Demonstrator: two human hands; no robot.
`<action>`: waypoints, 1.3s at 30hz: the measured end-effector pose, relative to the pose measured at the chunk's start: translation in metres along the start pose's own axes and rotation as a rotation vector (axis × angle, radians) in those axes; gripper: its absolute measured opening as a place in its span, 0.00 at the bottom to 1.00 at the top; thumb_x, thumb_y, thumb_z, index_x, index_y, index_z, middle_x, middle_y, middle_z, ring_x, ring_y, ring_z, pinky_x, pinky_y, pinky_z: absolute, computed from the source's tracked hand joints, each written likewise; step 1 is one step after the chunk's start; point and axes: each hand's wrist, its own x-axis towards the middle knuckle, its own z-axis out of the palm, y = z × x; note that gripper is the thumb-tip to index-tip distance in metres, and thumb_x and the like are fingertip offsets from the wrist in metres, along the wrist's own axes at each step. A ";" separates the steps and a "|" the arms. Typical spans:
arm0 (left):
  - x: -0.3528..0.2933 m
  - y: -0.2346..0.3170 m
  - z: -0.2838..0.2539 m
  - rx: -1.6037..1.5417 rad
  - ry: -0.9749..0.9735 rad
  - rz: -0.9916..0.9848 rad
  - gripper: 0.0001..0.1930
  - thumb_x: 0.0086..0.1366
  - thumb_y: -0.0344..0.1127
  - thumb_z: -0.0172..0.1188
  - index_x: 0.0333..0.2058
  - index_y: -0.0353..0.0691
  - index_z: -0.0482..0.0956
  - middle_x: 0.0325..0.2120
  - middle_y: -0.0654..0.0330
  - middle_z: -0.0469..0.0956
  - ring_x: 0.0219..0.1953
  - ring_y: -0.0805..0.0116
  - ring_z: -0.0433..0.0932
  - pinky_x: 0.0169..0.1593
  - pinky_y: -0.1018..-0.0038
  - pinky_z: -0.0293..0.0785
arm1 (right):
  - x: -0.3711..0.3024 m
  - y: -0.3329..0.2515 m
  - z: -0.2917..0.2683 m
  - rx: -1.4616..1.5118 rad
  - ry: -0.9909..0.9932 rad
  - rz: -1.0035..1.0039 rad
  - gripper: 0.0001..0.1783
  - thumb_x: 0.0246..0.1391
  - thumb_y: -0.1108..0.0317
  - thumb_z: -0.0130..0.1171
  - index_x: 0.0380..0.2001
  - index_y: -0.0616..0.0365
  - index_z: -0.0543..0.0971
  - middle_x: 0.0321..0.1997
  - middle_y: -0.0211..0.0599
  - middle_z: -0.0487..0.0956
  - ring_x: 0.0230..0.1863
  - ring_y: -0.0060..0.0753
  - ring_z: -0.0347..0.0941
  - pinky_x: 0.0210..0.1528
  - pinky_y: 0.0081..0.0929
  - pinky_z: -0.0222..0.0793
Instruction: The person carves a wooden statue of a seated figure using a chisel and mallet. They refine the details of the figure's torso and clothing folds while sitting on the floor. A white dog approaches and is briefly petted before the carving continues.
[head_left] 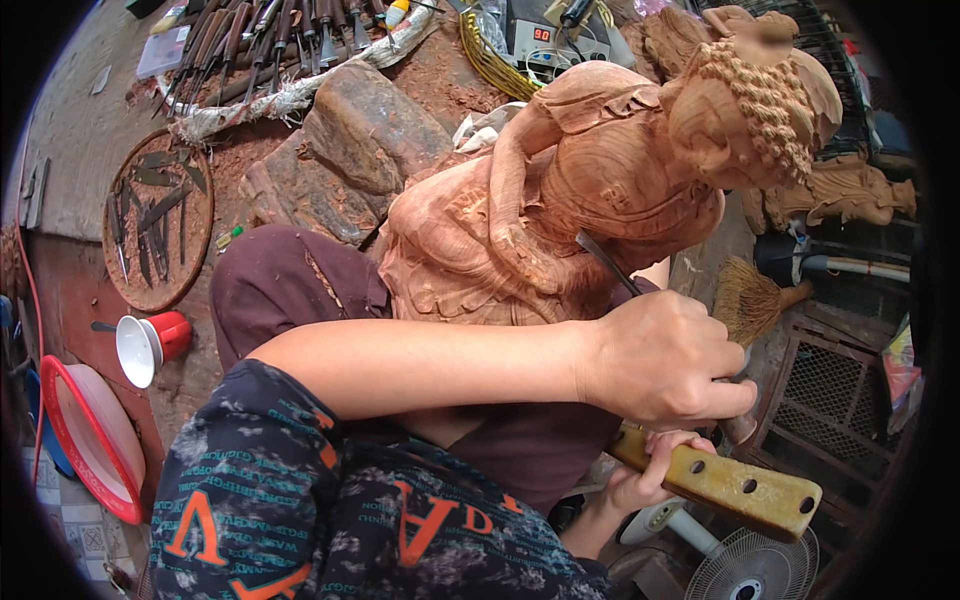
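Note:
A carved wooden statue of a seated figure with curled hair (pixel 620 170) leans across my lap, its head toward the upper right. My left hand (pixel 670 355) is closed around a carving chisel (pixel 605 262); its dark thin blade points up and left, the tip at the figure's forearm and lap. Most of the chisel's handle is hidden in the fist. Lower down, my right hand (pixel 650 478) grips a yellow bar-shaped mallet (pixel 750 487) with dark holes along it. The mallet is below the left hand, apart from the statue.
Many chisels (pixel 270 45) lie in a row at the top left. A round tray (pixel 118 250) holds blades. Rough wood blocks (pixel 370 130) sit left of the statue. Nearby are a red-and-white cup (pixel 172 335), a red-rimmed basin (pixel 125 480), a fan (pixel 750 570) and a straw broom (pixel 745 300).

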 end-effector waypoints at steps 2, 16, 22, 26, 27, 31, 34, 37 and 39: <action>-0.001 0.000 -0.001 -0.037 0.010 0.024 0.13 0.49 0.44 0.58 0.31 0.45 0.75 0.17 0.68 0.60 0.18 0.74 0.67 0.19 0.76 0.59 | -0.002 -0.007 0.002 0.037 0.049 0.027 0.19 0.48 0.78 0.52 0.44 0.58 0.64 0.31 0.30 0.65 0.32 0.22 0.62 0.40 0.21 0.61; -0.009 -0.007 -0.003 -0.061 -0.053 0.022 0.11 0.47 0.41 0.60 0.29 0.45 0.74 0.17 0.68 0.59 0.18 0.72 0.67 0.18 0.75 0.60 | -0.006 0.018 -0.010 -0.580 -0.201 -0.236 0.27 0.52 0.75 0.56 0.54 0.64 0.60 0.46 0.41 0.70 0.46 0.34 0.69 0.53 0.32 0.64; -0.007 -0.005 -0.002 -0.071 -0.041 0.021 0.12 0.47 0.42 0.60 0.29 0.45 0.74 0.17 0.67 0.59 0.18 0.72 0.68 0.18 0.74 0.60 | -0.001 0.037 -0.022 -0.368 -0.242 -0.286 0.24 0.52 0.78 0.54 0.52 0.63 0.62 0.37 0.35 0.69 0.36 0.27 0.65 0.42 0.27 0.64; -0.008 -0.007 -0.005 -0.076 -0.047 0.025 0.12 0.46 0.42 0.61 0.29 0.45 0.74 0.17 0.67 0.60 0.18 0.72 0.68 0.18 0.74 0.61 | -0.009 0.028 -0.025 -0.163 -0.161 -0.040 0.24 0.51 0.78 0.53 0.52 0.65 0.63 0.42 0.40 0.71 0.40 0.31 0.68 0.46 0.30 0.65; -0.009 -0.006 -0.005 -0.082 -0.050 0.030 0.13 0.46 0.43 0.61 0.29 0.45 0.74 0.17 0.67 0.60 0.18 0.72 0.68 0.18 0.73 0.61 | -0.004 0.035 -0.029 -0.077 -0.240 -0.109 0.24 0.51 0.77 0.54 0.53 0.65 0.63 0.42 0.40 0.71 0.41 0.32 0.68 0.48 0.30 0.65; -0.011 -0.006 -0.005 -0.084 -0.085 0.025 0.13 0.46 0.43 0.61 0.30 0.46 0.74 0.17 0.67 0.60 0.18 0.72 0.69 0.18 0.73 0.61 | -0.002 0.035 -0.013 -0.337 -0.243 -0.282 0.24 0.50 0.75 0.56 0.51 0.62 0.63 0.38 0.37 0.71 0.40 0.30 0.68 0.48 0.28 0.65; -0.012 -0.007 -0.010 -0.091 -0.086 0.023 0.13 0.45 0.43 0.61 0.29 0.46 0.73 0.17 0.67 0.60 0.17 0.72 0.68 0.17 0.73 0.61 | -0.010 0.032 -0.023 -0.274 -0.153 -0.045 0.26 0.49 0.74 0.59 0.52 0.62 0.63 0.42 0.40 0.71 0.43 0.31 0.69 0.50 0.29 0.66; -0.011 -0.006 -0.011 -0.113 -0.065 0.033 0.13 0.45 0.43 0.61 0.29 0.46 0.73 0.17 0.67 0.60 0.17 0.72 0.68 0.17 0.73 0.61 | -0.012 0.040 -0.037 -0.192 -0.156 -0.053 0.27 0.48 0.75 0.60 0.52 0.64 0.63 0.44 0.40 0.70 0.45 0.32 0.68 0.49 0.29 0.66; -0.011 -0.005 -0.014 -0.116 -0.059 0.041 0.13 0.45 0.43 0.61 0.29 0.46 0.73 0.17 0.67 0.60 0.17 0.72 0.68 0.16 0.73 0.61 | -0.013 0.038 -0.021 -0.431 -0.154 -0.240 0.26 0.49 0.75 0.59 0.51 0.63 0.63 0.41 0.37 0.69 0.41 0.29 0.67 0.47 0.27 0.65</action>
